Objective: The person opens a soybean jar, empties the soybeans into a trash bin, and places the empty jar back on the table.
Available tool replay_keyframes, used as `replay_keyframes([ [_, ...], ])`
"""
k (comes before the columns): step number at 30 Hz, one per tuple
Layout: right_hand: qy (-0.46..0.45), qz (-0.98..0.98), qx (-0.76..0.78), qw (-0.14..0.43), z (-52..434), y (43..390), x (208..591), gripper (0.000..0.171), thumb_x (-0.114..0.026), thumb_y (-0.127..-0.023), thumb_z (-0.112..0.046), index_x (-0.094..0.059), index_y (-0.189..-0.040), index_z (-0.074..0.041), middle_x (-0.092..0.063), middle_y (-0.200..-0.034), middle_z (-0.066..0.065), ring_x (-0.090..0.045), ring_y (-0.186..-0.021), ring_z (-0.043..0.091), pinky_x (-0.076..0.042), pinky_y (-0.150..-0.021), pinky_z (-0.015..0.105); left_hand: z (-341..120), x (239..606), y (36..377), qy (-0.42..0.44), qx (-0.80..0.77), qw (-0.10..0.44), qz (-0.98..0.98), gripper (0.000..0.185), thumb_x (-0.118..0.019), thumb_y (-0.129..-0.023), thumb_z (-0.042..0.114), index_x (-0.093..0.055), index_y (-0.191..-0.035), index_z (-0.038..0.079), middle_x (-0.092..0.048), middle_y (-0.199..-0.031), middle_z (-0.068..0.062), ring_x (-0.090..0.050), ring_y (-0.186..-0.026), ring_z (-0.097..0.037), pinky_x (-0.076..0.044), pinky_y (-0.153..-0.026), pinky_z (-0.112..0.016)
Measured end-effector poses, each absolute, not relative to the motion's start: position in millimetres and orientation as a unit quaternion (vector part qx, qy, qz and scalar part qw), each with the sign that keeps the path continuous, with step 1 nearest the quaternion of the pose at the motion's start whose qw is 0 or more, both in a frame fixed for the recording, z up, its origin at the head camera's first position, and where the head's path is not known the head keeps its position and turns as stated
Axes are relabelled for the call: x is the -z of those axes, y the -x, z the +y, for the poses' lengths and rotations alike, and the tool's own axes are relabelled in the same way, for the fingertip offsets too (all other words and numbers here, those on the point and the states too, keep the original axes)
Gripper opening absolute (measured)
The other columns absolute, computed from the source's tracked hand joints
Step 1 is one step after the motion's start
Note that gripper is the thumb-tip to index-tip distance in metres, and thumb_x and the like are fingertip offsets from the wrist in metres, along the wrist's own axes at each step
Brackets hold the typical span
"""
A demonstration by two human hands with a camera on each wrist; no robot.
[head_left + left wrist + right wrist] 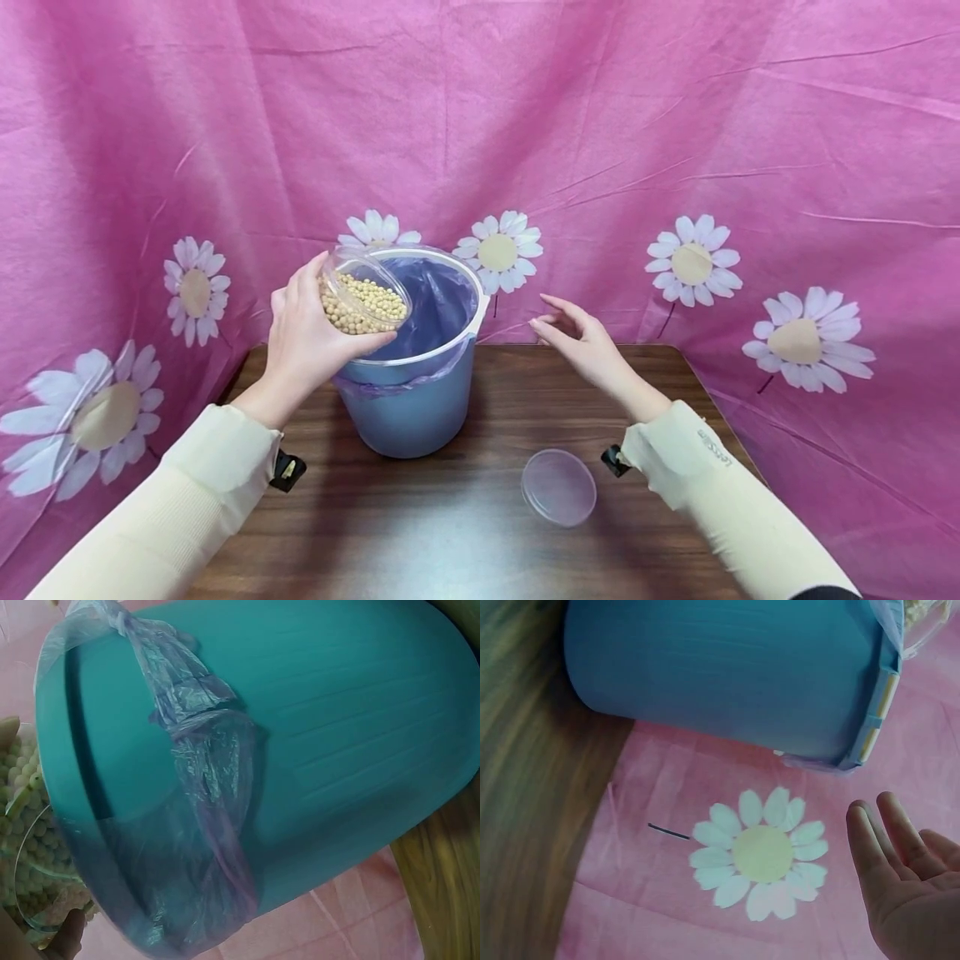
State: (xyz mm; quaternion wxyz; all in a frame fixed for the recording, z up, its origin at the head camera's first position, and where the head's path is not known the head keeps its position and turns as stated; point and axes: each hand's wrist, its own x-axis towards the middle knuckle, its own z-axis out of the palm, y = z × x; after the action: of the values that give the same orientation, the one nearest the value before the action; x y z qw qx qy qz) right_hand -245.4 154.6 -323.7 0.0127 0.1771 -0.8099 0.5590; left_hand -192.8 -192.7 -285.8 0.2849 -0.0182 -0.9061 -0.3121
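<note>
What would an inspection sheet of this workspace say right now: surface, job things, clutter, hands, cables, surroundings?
Surface: brown wood-grain table, with glare toward the near side.
Job things: clear jar of pale yellow beans, tilted, mouth toward the blue bucket; bag liner folded over its rim; clear round lid on the table.
Clutter: nothing seen.
Hands: left hand grips the jar; right hand, right of the bucket, holds nothing.
Cables: nothing seen.
Surroundings: pink cloth printed with white daisies.
</note>
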Motion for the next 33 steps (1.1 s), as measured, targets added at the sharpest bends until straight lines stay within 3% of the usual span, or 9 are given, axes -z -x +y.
replay_keyframes([
  [9, -0.185, -0.82, -0.542, -0.017, 130.3, 268.3, 298.2, 0.055, -0.063, -0.097, -0.026, -0.047, -0.147, -0.012, -0.067, -0.122, 0.023, -0.07, -0.091, 0.014, -0.058, -0.087, 0.03, -194.0, 288.9, 195.1, 0.016, 0.3, 0.282, -0.911, 0.119, -0.093, -0.054, 0.052, -0.033, -0.151, 0.017, -0.046, -0.145, -0.011, -0.038, -0.122, -0.037, -0.042, -0.087, -0.054],
  [18, -0.194, -0.812, -0.548, -0.049, 105.1, 285.8, 298.2, 0.051, -0.06, -0.099, -0.025, -0.048, -0.146, -0.008, -0.068, -0.116, 0.029, -0.068, -0.07, 0.012, -0.061, -0.075, 0.033, -191.7, 294.7, 198.9, 0.019, 0.274, 0.289, -0.917, 0.119, -0.095, -0.052, 0.048, -0.034, -0.149, 0.016, -0.045, -0.146, -0.012, -0.038, -0.121, -0.039, -0.045, -0.085, -0.056],
  [26, -0.169, -0.794, -0.58, -0.069, 92.0, 296.0, 302.5, 0.052, -0.059, -0.099, -0.025, -0.047, -0.146, -0.007, -0.064, -0.084, 0.009, -0.066, -0.06, 0.011, -0.061, -0.068, 0.034, -188.3, 294.6, 203.1, 0.027, 0.243, 0.288, -0.926, 0.119, -0.094, -0.053, 0.048, -0.033, -0.149, 0.013, -0.042, -0.147, -0.014, -0.037, -0.121, -0.042, -0.047, -0.081, -0.061],
  [33, -0.132, -0.787, -0.594, -0.099, 74.9, 301.1, 313.5, 0.055, -0.059, -0.099, -0.029, -0.045, -0.148, -0.01, -0.057, -0.096, 0.014, -0.067, -0.058, 0.017, -0.061, -0.061, 0.034, -186.5, 300.0, 205.4, 0.041, 0.228, 0.295, -0.927, 0.119, -0.094, -0.052, 0.048, -0.034, -0.148, 0.01, -0.044, -0.144, -0.016, -0.038, -0.121, -0.043, -0.047, -0.081, -0.058],
])
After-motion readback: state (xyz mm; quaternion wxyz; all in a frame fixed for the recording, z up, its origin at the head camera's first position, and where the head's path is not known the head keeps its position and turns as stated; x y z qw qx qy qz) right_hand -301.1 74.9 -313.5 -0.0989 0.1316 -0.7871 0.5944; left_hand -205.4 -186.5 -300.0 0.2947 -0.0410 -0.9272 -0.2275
